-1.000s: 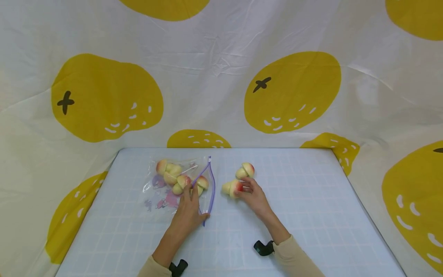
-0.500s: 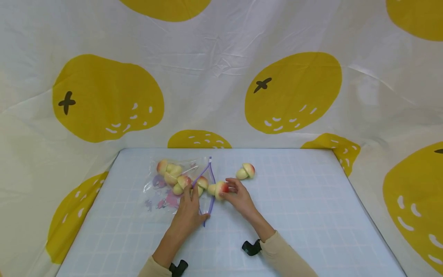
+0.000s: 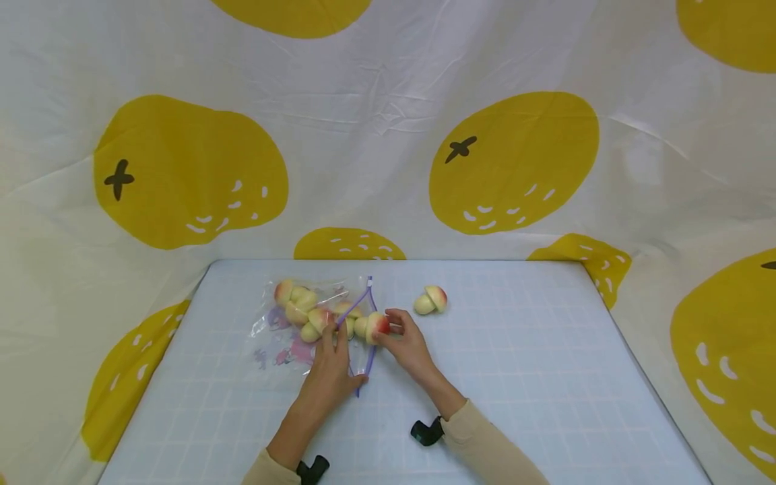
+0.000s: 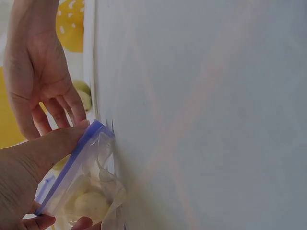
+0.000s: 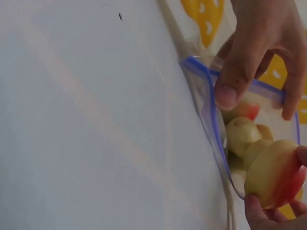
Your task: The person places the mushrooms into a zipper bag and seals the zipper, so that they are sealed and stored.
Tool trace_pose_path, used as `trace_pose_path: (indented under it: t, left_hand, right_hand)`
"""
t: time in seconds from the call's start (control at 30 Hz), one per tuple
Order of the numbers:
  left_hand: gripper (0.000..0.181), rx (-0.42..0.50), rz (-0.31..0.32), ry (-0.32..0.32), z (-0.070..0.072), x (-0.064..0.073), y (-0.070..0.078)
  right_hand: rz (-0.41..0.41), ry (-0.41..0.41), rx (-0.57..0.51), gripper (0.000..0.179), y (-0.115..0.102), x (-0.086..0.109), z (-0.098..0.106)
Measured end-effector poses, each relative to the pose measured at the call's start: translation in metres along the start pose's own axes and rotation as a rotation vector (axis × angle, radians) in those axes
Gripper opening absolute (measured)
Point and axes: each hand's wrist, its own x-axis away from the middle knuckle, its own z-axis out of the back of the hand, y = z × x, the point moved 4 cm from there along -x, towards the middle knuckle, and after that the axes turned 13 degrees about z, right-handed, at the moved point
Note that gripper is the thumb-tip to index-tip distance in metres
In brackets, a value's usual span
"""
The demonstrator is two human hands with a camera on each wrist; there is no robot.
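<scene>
A clear zip bag (image 3: 372,360) with purple closure strips and a pink print lies left of centre, several toy mushrooms (image 3: 297,306) inside. My left hand (image 3: 327,370) holds its mouth apart; in the right wrist view the thumb is at one purple strip (image 5: 214,108) and the fingers at the other. My right hand (image 3: 412,347) grips a cream toy mushroom (image 3: 377,327) by its red-tipped cap. Its stem points left into the bag's mouth, beside the mushrooms inside. In the left wrist view, the left thumb (image 4: 55,146) lies along the purple edge.
Another toy mushroom (image 3: 431,300) lies on the table behind the right hand. The table (image 3: 545,364) has a pale checked cover. A white cloth (image 3: 376,182) printed with yellow fruit hangs at its back edge and sides.
My right hand has carried the toy mushroom leftward from the table to the bag's mouth, where its stem overlaps the opening. My left hand has stayed at the bag.
</scene>
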Motion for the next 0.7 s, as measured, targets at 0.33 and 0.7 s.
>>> trace_pose_path:
  t: [0.33, 0.7]
  left_hand:
    - [0.116, -0.024, -0.042, 0.027, 0.001, 0.002, 0.001]
    - [0.114, -0.043, -0.073, 0.049, 0.002, 0.001, 0.002]
  right_hand:
    - [0.021, 0.033, 0.005, 0.053, 0.006, -0.006, -0.015]
    - [0.024, 0.094, 0.058, 0.048, 0.048, -0.013, -0.025]
